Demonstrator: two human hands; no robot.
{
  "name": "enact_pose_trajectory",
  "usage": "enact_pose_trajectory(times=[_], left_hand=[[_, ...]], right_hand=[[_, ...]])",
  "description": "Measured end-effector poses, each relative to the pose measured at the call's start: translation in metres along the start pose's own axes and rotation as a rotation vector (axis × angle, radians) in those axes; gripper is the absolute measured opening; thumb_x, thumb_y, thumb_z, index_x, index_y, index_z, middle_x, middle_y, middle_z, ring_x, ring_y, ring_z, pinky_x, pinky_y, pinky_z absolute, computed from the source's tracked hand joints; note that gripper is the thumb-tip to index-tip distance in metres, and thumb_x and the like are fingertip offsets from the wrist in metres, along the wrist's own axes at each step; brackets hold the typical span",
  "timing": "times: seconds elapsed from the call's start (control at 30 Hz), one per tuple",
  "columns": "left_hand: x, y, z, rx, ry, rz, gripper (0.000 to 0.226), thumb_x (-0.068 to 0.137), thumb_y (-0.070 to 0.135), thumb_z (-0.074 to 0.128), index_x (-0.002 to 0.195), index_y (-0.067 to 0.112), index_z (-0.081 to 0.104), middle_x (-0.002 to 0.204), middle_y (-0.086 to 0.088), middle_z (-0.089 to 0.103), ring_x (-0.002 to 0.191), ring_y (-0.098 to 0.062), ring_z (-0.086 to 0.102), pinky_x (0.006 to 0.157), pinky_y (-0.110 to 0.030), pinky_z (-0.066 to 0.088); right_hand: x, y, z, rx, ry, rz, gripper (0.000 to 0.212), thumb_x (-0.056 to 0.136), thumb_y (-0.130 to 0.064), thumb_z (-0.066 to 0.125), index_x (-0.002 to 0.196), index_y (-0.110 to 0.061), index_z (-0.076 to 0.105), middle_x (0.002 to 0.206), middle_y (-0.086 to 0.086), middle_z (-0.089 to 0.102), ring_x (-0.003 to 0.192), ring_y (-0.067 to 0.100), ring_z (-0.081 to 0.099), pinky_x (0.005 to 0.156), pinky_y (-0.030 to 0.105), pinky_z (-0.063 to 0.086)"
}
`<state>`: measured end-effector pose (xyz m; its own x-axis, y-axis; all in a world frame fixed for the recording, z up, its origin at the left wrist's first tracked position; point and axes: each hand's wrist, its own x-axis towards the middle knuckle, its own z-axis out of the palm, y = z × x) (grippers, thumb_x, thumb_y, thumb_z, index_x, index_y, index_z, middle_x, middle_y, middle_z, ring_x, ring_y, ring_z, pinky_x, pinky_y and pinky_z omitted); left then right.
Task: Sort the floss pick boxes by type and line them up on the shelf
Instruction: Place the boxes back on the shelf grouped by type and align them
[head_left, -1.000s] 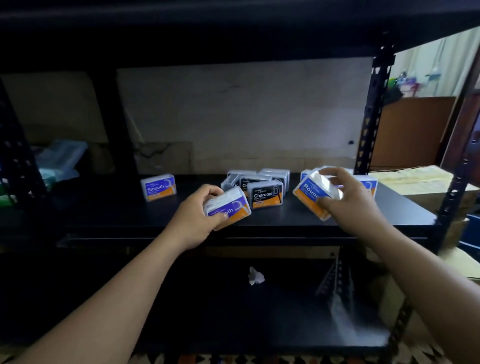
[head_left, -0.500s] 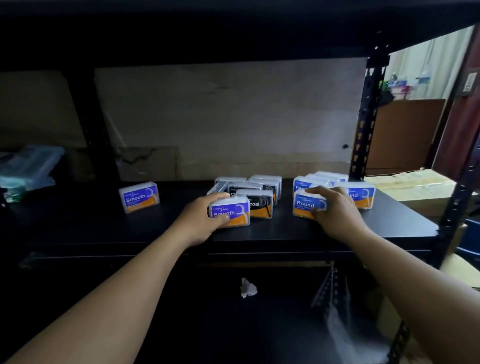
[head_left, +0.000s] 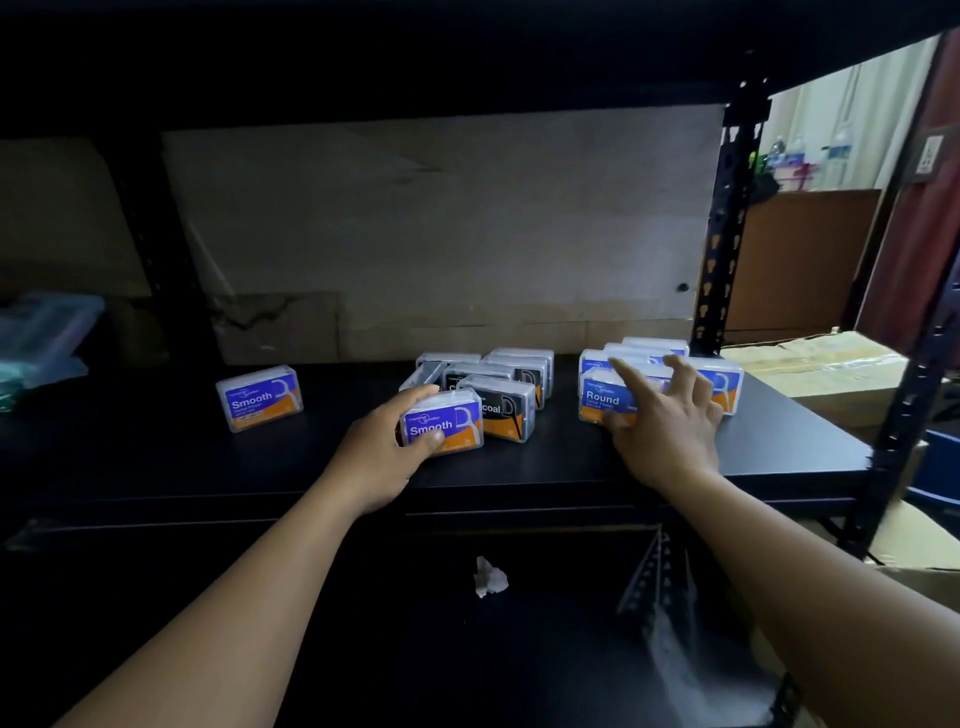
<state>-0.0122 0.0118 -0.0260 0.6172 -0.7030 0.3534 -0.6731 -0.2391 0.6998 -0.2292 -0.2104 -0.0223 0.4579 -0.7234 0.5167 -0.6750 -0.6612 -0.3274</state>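
On the black shelf (head_left: 545, 473) my left hand (head_left: 382, 452) grips a purple-and-orange Smooth box (head_left: 452, 423) that stands on the shelf. Another Smooth box (head_left: 260, 397) stands alone to the left. Behind the held box sits a cluster of black Charcoal boxes (head_left: 506, 405). To the right is a group of blue Round boxes (head_left: 602, 397). My right hand (head_left: 662, 423) hovers in front of them with fingers spread, its thumb close to the nearest Round box, holding nothing.
A black upright post (head_left: 727, 218) stands behind the Round boxes at the shelf's right end. A cardboard carton (head_left: 810, 366) lies beyond it. Clear plastic bins (head_left: 44, 332) sit at far left. A crumpled white scrap (head_left: 488, 577) lies on the lower level.
Both boxes came down from mid-air onto the shelf. My right hand let go of the Round box and spread its fingers. My left hand still holds the Smooth box.
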Motion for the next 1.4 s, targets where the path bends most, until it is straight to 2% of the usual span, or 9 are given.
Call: enact_pose_trajectory(times=[0.1, 0.27, 0.37, 0.53, 0.73, 0.83, 1.0, 1.2, 1.4], left_hand=[[-0.002, -0.002, 0.000, 0.004, 0.011, -0.003, 0.063, 0.086, 0.025, 0.074, 0.141, 0.043, 0.048, 0.127, 0.006, 0.060, 0.108, -0.011, 0.061, 0.082, -0.021, 0.050], [-0.004, -0.005, -0.006, 0.025, -0.003, 0.001, 0.068, 0.081, 0.019, 0.075, 0.141, 0.041, 0.049, 0.126, 0.001, 0.061, 0.108, -0.013, 0.062, 0.090, -0.027, 0.052], [-0.007, -0.004, -0.014, 0.054, -0.047, 0.015, 0.070, 0.083, 0.022, 0.075, 0.143, 0.042, 0.045, 0.130, 0.001, 0.059, 0.111, -0.011, 0.061, 0.098, -0.033, 0.052], [-0.021, -0.018, -0.047, 0.135, -0.029, 0.003, 0.068, 0.083, 0.026, 0.076, 0.143, 0.038, 0.046, 0.130, 0.005, 0.061, 0.114, -0.009, 0.060, 0.104, -0.035, 0.048], [-0.042, -0.038, -0.086, 0.146, 0.043, -0.081, 0.066, 0.089, 0.017, 0.073, 0.146, 0.032, 0.044, 0.130, 0.012, 0.054, 0.116, -0.004, 0.054, 0.086, -0.006, 0.037], [-0.043, -0.041, -0.089, 0.136, 0.044, -0.093, 0.066, 0.089, 0.017, 0.072, 0.147, 0.033, 0.043, 0.130, 0.011, 0.054, 0.116, -0.006, 0.055, 0.081, -0.004, 0.037], [-0.039, -0.042, -0.085, 0.155, 0.045, -0.095, 0.066, 0.090, 0.021, 0.073, 0.147, 0.035, 0.042, 0.132, 0.012, 0.051, 0.116, -0.003, 0.052, 0.078, -0.004, 0.038], [-0.033, -0.054, -0.106, 0.390, 0.071, -0.061, 0.072, 0.084, 0.031, 0.077, 0.148, 0.035, 0.044, 0.134, 0.006, 0.041, 0.126, -0.011, 0.042, 0.108, -0.025, 0.033], [-0.027, -0.066, -0.131, 0.710, 0.110, -0.086, 0.071, 0.086, 0.035, 0.072, 0.149, 0.025, 0.042, 0.138, 0.000, 0.033, 0.125, -0.022, 0.032, 0.111, -0.038, 0.035]], right_hand=[[-0.007, -0.001, 0.002, -0.018, 0.075, -0.139, 0.063, 0.088, -0.061, 0.055, 0.143, -0.051, 0.028, 0.156, 0.011, 0.009, 0.142, 0.035, 0.011, 0.111, 0.054, 0.017], [-0.014, 0.005, 0.002, -0.071, 0.049, -0.409, 0.043, 0.090, -0.064, 0.044, 0.125, -0.045, 0.059, 0.151, 0.003, 0.036, 0.142, 0.029, 0.020, 0.109, 0.052, 0.021], [-0.016, 0.008, 0.002, -0.152, -0.002, -0.492, 0.059, 0.085, -0.074, 0.028, 0.115, -0.041, 0.067, 0.138, -0.005, 0.053, 0.139, 0.026, 0.026, 0.106, 0.050, 0.024], [-0.019, 0.005, 0.001, -0.186, -0.030, -0.478, 0.073, 0.082, -0.083, 0.019, 0.120, -0.041, 0.065, 0.141, -0.010, 0.050, 0.144, 0.020, 0.018, 0.110, 0.046, 0.013], [-0.019, 0.006, 0.007, -0.126, 0.083, -0.492, 0.063, 0.079, -0.080, 0.034, 0.105, -0.037, 0.073, 0.129, -0.003, 0.060, 0.138, 0.025, 0.033, 0.109, 0.047, 0.017], [-0.023, 0.000, 0.008, -0.056, 0.158, -0.526, 0.057, 0.078, -0.075, 0.042, 0.097, -0.031, 0.074, 0.116, -0.002, 0.066, 0.127, 0.027, 0.045, 0.106, 0.050, 0.026], [-0.040, -0.039, 0.015, 0.081, 0.075, -0.679, 0.053, 0.083, -0.074, 0.044, 0.083, -0.027, 0.068, 0.081, -0.007, 0.063, 0.083, 0.023, 0.060, 0.077, 0.038, 0.044], [-0.046, -0.098, 0.029, 0.119, -0.182, -0.725, 0.061, 0.081, -0.079, 0.039, 0.112, -0.034, 0.065, 0.108, -0.011, 0.059, 0.108, 0.014, 0.051, 0.091, 0.031, 0.045], [-0.036, -0.130, 0.039, 0.226, -0.375, -0.702, 0.066, 0.077, -0.082, 0.044, 0.123, -0.037, 0.060, 0.121, -0.011, 0.054, 0.118, 0.013, 0.045, 0.101, 0.035, 0.041]])
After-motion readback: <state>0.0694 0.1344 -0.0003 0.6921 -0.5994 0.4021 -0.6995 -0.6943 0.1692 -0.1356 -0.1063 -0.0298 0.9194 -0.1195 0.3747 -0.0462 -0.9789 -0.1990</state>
